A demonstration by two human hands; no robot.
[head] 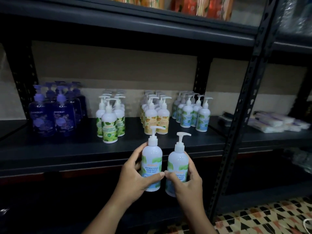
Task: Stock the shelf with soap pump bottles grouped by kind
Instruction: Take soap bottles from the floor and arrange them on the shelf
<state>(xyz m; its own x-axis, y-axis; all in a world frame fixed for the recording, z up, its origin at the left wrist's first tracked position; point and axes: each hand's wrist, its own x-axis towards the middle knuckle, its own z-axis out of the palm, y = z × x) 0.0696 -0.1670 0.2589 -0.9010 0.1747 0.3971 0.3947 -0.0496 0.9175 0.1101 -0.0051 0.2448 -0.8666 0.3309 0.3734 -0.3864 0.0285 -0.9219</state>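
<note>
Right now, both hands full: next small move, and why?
Probably carry both white blue-and-green-labelled cool mint pump bottles, one in the left hand and one in the right hand, up and right to the matching blue-labelled group at the right of the black shelf; that group's labels look alike.

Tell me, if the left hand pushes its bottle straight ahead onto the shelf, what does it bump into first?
Probably the orange bottles. The left hand holds a mint bottle just in front of the shelf, and the orange group stands almost directly beyond it. Depth is hard to judge from one view, so it might slip past.
</note>
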